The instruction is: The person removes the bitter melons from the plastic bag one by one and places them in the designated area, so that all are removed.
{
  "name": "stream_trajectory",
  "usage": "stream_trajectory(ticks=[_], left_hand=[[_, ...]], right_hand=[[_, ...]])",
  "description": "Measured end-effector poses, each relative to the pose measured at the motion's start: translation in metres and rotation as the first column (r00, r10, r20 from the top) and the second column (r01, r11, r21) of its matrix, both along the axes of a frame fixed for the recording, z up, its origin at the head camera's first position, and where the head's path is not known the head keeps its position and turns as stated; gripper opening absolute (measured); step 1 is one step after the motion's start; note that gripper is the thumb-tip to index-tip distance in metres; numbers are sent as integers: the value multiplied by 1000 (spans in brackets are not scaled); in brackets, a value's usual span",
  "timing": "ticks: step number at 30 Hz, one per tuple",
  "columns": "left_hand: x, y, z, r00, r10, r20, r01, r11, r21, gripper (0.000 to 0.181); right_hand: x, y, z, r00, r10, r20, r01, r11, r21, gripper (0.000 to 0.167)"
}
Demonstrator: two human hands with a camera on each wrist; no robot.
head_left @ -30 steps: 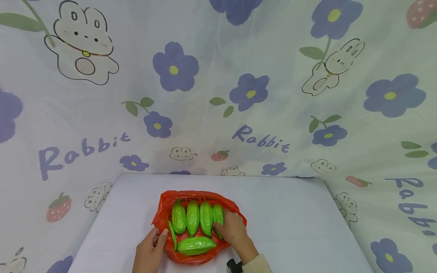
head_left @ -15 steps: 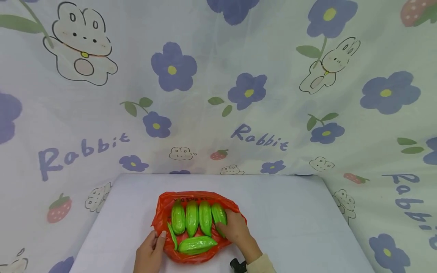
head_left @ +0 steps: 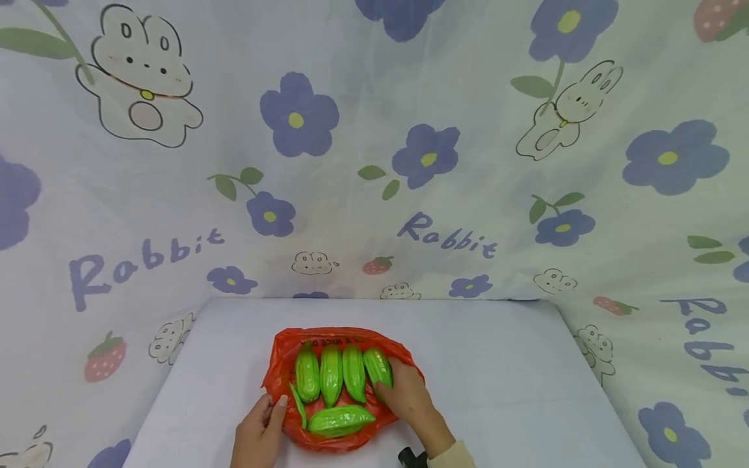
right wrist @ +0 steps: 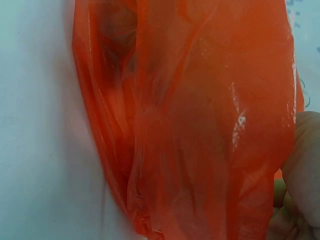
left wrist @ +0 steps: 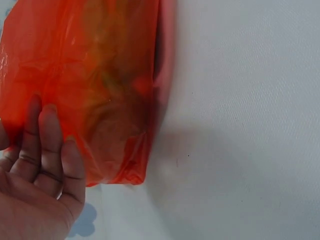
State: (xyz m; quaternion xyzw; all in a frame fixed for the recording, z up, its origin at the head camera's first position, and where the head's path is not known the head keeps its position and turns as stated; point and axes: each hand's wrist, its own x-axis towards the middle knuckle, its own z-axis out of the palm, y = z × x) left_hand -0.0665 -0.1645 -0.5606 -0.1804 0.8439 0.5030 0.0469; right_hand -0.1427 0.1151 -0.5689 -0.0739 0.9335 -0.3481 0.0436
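Note:
A red plastic bag [head_left: 285, 344] lies spread open on the white table, holding several glossy green ridged vegetables. Most stand in a row; one vegetable [head_left: 341, 421] lies crosswise in front, and a thin green piece [head_left: 298, 406] leans at the left. My left hand [head_left: 259, 429] pinches the bag's left edge; in the left wrist view its fingers [left wrist: 50, 127] lie against the outside of the red plastic. My right hand [head_left: 409, 393] reaches inside the right edge and grips the rightmost ridged vegetable [head_left: 377, 366], thumb on its near side. In the right wrist view, the bag hides most of that hand.
A black object [head_left: 411, 458] sits by the right sleeve [head_left: 450, 455], partly cut off by the frame. White table surface [head_left: 503, 377] extends to the right. A curtain [head_left: 351, 195] printed with rabbits and flowers hangs behind and at both sides.
My right hand has shifted slightly right, and the rightmost vegetable has gone from nearly straight to tilted, its lower end further right. The left hand keeps its place on the bag.

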Motion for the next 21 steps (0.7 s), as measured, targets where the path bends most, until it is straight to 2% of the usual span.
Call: stream_trajectory(ticks=[6,11,18,21], left_hand=[[1,1,-2,1000,3,-7,-3,1000,5,43],[0,1,-2,1000,12,11,-12,1000,20,42],[1,1,-1,1000,7,-16,-6,1000,10,46],[1,1,0,1000,11,-6,-11,1000,13,44]], right_hand=[[7,2,0,1000,3,-24,-2,1000,9,41],[10,1,1,999,3,-46,-3,1000,-4,44],[14,1,10,999,12,-46,-11,1000,14,46],[17,2,14,999,10,-34,-9,1000,14,48]])
